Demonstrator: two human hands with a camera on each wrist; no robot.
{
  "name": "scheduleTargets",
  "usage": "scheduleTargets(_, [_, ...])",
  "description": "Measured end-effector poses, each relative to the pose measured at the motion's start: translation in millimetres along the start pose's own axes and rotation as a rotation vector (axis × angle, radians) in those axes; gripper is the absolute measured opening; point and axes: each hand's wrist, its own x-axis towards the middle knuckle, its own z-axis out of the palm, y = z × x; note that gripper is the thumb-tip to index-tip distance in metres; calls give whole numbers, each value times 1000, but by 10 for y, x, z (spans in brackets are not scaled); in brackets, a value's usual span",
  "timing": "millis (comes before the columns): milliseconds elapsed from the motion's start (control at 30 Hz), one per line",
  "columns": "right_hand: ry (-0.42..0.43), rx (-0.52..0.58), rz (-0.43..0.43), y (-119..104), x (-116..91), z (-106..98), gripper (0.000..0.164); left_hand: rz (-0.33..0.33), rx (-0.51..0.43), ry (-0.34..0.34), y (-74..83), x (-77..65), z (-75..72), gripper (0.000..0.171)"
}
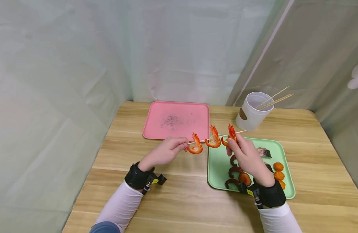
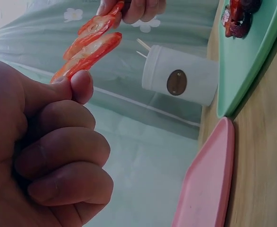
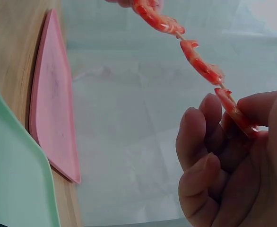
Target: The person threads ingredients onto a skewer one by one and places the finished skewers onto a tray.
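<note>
3 shrimp (image 1: 215,142) — curled, orange-red (glossy) — on skewer (image 1: 240,132); L hand (image 1: 168,150) pinches its end, R hand (image 1: 248,158) rightmost shrimp (image 1: 231,131).

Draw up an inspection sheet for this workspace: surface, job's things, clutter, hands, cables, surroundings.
Surface: wood-look table, carrying a pink tray, a green tray and a white tub of sticks.
Job's things: skewer with three shrimps; dark curled pieces and orange balls, among other food, on the green tray.
Clutter: dark marks on the pink tray; residue or stain, cannot tell.
Hands: left hand pinches one end of the skewer; right hand pinches the shrimp nearest the other.
Cables: nothing seen on the table.
Surroundings: pale curtains behind and at both sides.
</note>
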Motion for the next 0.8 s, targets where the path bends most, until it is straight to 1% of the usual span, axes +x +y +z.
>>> scheduleTargets(100, [18, 7, -3, -8, 11, 6, 24, -2, -3, 7, -2, -3, -2, 24])
scheduleTargets(333, [9, 45, 30, -3, 12, 5, 26, -8, 0, 14, 0, -12, -5, 24])
scheduleTargets(433, [23, 28, 23, 4, 12, 5, 26, -3, -2, 20, 4, -11, -7, 24])
scheduleTargets(667, [41, 38, 6, 17, 9, 14, 25, -2, 6, 30, 11, -11, -13, 22])
scheduleTargets(800, [51, 17, -6, 18, 11, 18, 25, -1, 4, 35, 12, -16, -19, 22])
